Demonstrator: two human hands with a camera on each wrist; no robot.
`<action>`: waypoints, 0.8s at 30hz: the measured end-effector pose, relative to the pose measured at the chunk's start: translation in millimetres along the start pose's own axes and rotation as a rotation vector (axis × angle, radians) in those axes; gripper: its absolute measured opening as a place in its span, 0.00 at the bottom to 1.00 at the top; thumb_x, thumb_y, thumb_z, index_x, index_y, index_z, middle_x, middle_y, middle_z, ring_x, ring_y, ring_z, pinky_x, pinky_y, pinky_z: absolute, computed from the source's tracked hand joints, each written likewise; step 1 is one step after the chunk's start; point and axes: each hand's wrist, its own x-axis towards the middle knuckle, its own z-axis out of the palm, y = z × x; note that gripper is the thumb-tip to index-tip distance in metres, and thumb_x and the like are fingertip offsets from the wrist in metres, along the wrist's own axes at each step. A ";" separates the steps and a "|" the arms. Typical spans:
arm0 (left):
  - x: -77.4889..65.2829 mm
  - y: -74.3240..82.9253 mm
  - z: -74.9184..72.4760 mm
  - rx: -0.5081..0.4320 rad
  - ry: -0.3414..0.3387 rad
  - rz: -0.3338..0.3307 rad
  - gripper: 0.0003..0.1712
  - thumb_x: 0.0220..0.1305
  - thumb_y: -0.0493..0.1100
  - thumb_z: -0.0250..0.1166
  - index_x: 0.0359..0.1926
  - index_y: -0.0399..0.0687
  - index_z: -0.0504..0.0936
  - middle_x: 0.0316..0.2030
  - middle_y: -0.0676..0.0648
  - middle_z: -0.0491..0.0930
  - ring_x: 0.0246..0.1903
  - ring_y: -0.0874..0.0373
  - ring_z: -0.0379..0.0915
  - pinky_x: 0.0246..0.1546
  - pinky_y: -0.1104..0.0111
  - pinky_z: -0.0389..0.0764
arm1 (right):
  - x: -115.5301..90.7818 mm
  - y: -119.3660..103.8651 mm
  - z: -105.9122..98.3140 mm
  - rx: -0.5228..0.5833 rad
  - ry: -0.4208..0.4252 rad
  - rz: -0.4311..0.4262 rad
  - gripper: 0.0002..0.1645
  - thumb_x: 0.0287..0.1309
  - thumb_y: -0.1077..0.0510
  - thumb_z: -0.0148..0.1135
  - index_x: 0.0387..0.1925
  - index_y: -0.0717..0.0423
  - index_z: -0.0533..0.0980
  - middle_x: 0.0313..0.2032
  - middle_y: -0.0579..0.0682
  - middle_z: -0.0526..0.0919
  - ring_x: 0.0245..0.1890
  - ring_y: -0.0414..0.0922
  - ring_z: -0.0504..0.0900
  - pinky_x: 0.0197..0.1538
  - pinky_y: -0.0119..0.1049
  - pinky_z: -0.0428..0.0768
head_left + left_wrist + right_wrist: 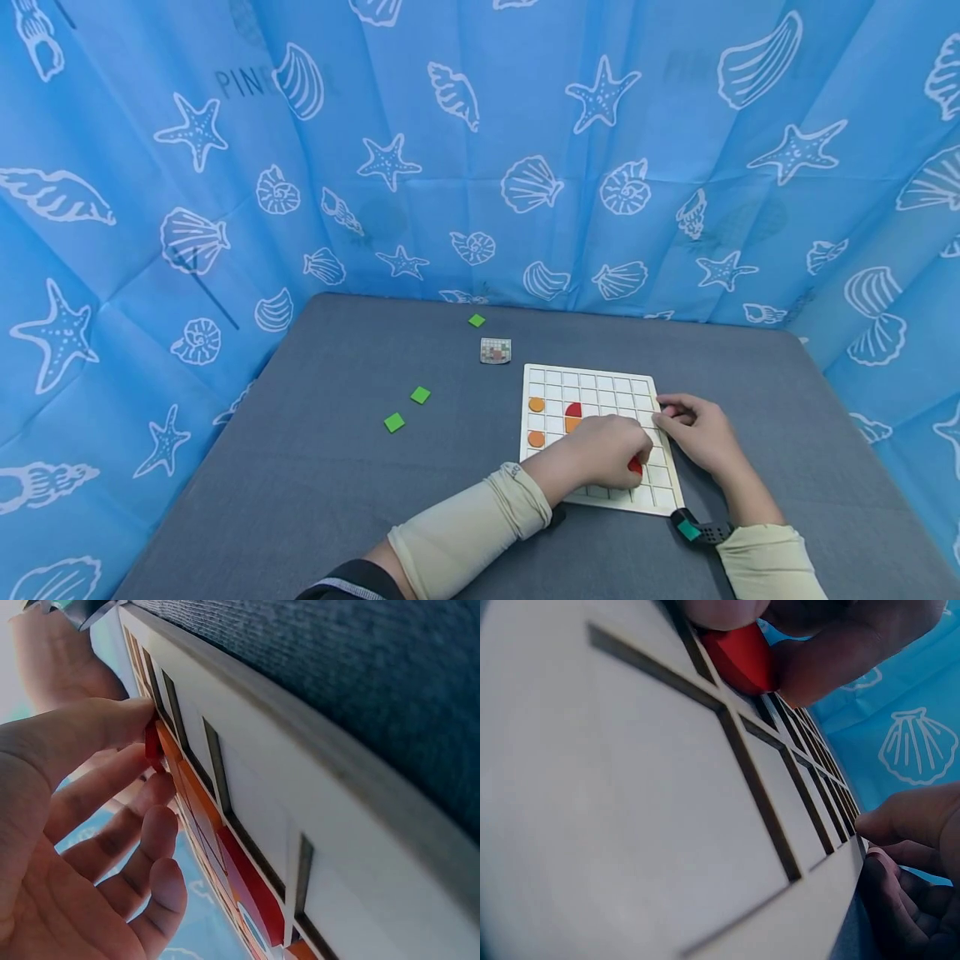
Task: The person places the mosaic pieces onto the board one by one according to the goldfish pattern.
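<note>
A white grid board [663, 498] lies on the table, its square cells framed by raised strips. My left hand [611, 450] reaches across it, pinching a small red piece [153, 744] between thumb and fingers at the board's surface. At the right edge, my right hand [699, 429] grips the rim, thumb on top and the other fingers curled beside it. Two orange discs [536, 404] sit in the left part of the grid. A red rounded piece [573, 410] adjoins an orange piece [572, 424] near the middle; the left hand hides other cells.
Behind the board lies a small card [495, 351] printed with a coloured grid. Loose green squares [420, 395] are scattered on the grey table [315, 467] to the left, one farther back. A blue shell-patterned curtain [480, 150] hangs around the table.
</note>
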 end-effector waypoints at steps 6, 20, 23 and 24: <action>-0.1 1.1 -3.0 -0.019 -0.029 0.000 0.07 0.66 0.48 0.73 0.45 0.66 0.89 0.34 0.66 0.79 0.31 0.72 0.71 0.28 0.78 0.71 | -0.2 -0.1 0.6 -0.004 0.004 0.006 0.23 0.69 0.57 0.67 0.60 0.67 0.80 0.42 0.56 0.84 0.34 0.39 0.76 0.34 0.30 0.74; -1.0 1.1 -3.2 -0.038 -0.032 0.021 0.09 0.67 0.47 0.73 0.47 0.64 0.89 0.36 0.65 0.81 0.32 0.73 0.71 0.29 0.79 0.71 | -0.9 -1.4 0.1 0.002 0.005 0.005 0.24 0.69 0.57 0.66 0.60 0.67 0.80 0.42 0.56 0.84 0.34 0.39 0.77 0.34 0.30 0.74; -1.0 1.0 -3.0 -0.038 -0.031 0.017 0.09 0.66 0.48 0.73 0.47 0.64 0.90 0.36 0.65 0.81 0.32 0.73 0.71 0.30 0.79 0.71 | -0.7 -1.2 0.5 0.000 0.007 0.006 0.24 0.69 0.57 0.66 0.60 0.67 0.80 0.42 0.56 0.84 0.34 0.39 0.77 0.34 0.30 0.74; -0.9 0.9 -2.8 -0.037 -0.030 0.016 0.09 0.66 0.48 0.73 0.47 0.64 0.90 0.36 0.65 0.81 0.32 0.73 0.71 0.30 0.79 0.71 | -0.7 -1.2 0.5 0.000 0.007 0.006 0.24 0.69 0.57 0.66 0.60 0.67 0.80 0.42 0.56 0.84 0.34 0.39 0.76 0.34 0.30 0.74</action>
